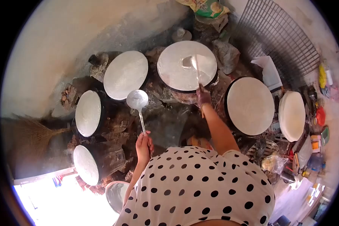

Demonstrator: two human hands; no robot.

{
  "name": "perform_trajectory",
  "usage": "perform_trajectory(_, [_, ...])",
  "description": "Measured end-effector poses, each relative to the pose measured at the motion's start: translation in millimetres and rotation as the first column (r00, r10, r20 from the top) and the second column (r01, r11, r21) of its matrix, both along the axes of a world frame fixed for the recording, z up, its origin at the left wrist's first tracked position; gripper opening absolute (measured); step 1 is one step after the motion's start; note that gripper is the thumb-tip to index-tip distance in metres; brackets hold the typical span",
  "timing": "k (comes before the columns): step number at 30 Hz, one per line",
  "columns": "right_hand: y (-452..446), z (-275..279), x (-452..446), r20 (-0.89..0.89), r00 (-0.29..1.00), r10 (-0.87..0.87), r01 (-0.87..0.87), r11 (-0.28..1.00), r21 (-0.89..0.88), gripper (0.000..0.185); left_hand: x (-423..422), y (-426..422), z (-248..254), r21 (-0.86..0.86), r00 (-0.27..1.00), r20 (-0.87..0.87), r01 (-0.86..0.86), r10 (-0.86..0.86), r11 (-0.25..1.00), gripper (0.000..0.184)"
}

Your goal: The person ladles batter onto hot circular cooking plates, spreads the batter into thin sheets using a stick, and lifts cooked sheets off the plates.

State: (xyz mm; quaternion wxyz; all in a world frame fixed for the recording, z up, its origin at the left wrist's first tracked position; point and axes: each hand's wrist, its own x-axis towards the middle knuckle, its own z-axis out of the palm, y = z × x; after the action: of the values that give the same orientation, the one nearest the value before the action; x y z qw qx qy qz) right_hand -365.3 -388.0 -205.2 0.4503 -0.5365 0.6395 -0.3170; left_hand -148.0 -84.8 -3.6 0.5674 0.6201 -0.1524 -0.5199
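Note:
My left hand [144, 145] is closed around the handle of a metal ladle [137, 99]. The ladle's bowl is raised beside a tilted-looking round griddle [125, 75] covered in a white layer. Wearing a dark glove, my right hand [203, 96] grips a thin-handled spreader [196, 67]. Its pale, blurred end lies over the round griddle [174, 69] straight ahead, whose surface carries a wet white layer. A glossy patch shows around the spreader's end. Whether the tool touches the layer I cannot tell.
More white-topped griddles stand at left [88, 113], lower left [86, 165] and right [250, 106]. At far right is a stack of round white sheets [292, 116]. Behind are a white bin [267, 73] and a wire grid [278, 34]. A straw broom [39, 132] leans left; a metal basin [116, 194] sits below.

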Motion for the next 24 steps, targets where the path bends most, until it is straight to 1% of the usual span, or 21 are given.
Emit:
perform_trajectory(1, [-9,-11,3,0.14,0.989,0.048,-0.038,0.997,-0.072,0.044,-1,4,0,0.008,1.0,0.0,-0.004,0.004,1.0,0.018])
perform_trajectory(2, [-27,-14,-10,-0.321,0.944,0.083,-0.173,0.948,-0.265,0.044,0,3,0,0.01,1.0,-0.001,-0.01,0.01,1.0,0.018])
perform_trajectory(3, [-27,-23,-12,-0.08,0.996,-0.043,0.026,0.977,-0.21,0.041,0,1,0,0.01,1.0,-0.003,-0.016,0.017,1.0,0.018])
perform_trajectory(4, [-20,-8,-11,0.167,0.964,-0.206,0.23,0.963,-0.139,0.038,-1,-1,0,0.005,1.0,-0.004,-0.022,0.022,1.0,0.018])
perform_trajectory(7, [-10,13,-8,0.03,0.994,-0.108,0.107,0.993,0.042,0.035,-1,2,0,0.009,0.998,-0.005,-0.055,0.055,0.998,0.019])
perform_trajectory(9, [-36,-52,-17,0.333,0.94,0.067,-0.05,0.997,-0.059,0.034,-2,5,-2,-0.015,1.0,-0.005,-0.027,0.027,1.0,0.019])
perform_trajectory(10, [-35,-11,-26,-0.119,0.988,0.097,-0.111,0.987,-0.113,0.034,-1,5,-3,-0.017,1.0,-0.003,-0.03,0.03,0.999,0.019])
perform_trajectory(11, [-34,-1,-29,-0.217,0.973,0.081,-0.108,0.987,-0.116,0.033,-1,4,-4,-0.017,0.999,-0.005,-0.031,0.031,0.999,0.019])
perform_trajectory(12, [-32,-2,-32,-0.167,0.983,0.082,-0.102,0.988,-0.115,0.032,-1,6,-5,-0.015,0.999,-0.009,-0.034,0.034,0.999,0.02])
perform_trajectory(13, [-31,-19,-33,0.388,0.915,0.111,-0.087,0.993,-0.079,0.032,-2,7,-5,-0.012,0.999,-0.006,-0.039,0.039,0.999,0.02])
perform_trajectory(14, [-29,-27,-34,0.94,0.321,-0.113,-0.093,0.984,0.15,0.031,-1,6,-5,-0.004,0.999,-0.001,-0.032,0.032,0.999,0.021])
perform_trajectory(15, [-24,-35,-36,0.958,0.257,-0.125,-0.128,0.978,0.163,0.03,0,2,-5,-0.002,1.0,0.004,-0.023,0.023,1.0,0.022])
perform_trajectory(16, [-15,-17,-40,0.596,0.797,0.092,-0.086,0.996,-0.038,0.032,1,-3,-6,-0.005,1.0,0.006,-0.021,0.021,1.0,0.022])
perform_trajectory(17, [-13,-5,-41,-0.059,0.985,0.165,-0.174,0.96,-0.218,0.034,2,-7,-9,-0.001,1.0,0.004,0.007,-0.006,1.0,0.024])
perform_trajectory(18, [-28,-23,-42,0.323,0.935,0.149,-0.136,0.989,-0.062,0.035,4,-8,-12,0.007,1.0,0.003,0.031,-0.031,0.999,0.027])
perform_trajectory(19, [-45,-48,-45,0.631,0.776,0.001,-0.103,0.987,0.126,0.036,6,-13,-16,0.017,1.0,0.008,0.029,-0.029,0.999,0.027])
perform_trajectory(20, [-44,-35,-46,0.475,0.879,0.048,-0.059,0.998,0.009,0.033,9,-22,-20,0.032,0.994,0.023,0.106,-0.107,0.994,0.03])
perform_trajectory(21, [-36,8,-47,0.119,0.988,0.102,-0.107,0.994,0.034,0.033,12,-33,-24,0.046,0.982,0.035,0.182,-0.184,0.982,0.032])
perform_trajectory(22, [-26,56,-47,-0.246,0.954,0.172,-0.154,0.984,0.092,0.035,15,-47,-27,0.076,0.972,0.027,0.231,-0.233,0.97,0.036])
perform_trajectory(23, [-18,55,-50,-0.246,0.954,0.172,-0.153,0.984,0.094,0.035,19,-63,-34,0.079,0.972,0.025,0.232,-0.235,0.969,0.036])
perform_trajectory(24, [-8,52,-57,-0.319,0.912,0.257,-0.273,0.962,-0.006,0.037,20,-81,-44,0.077,0.966,0.025,0.257,-0.259,0.963,0.032])
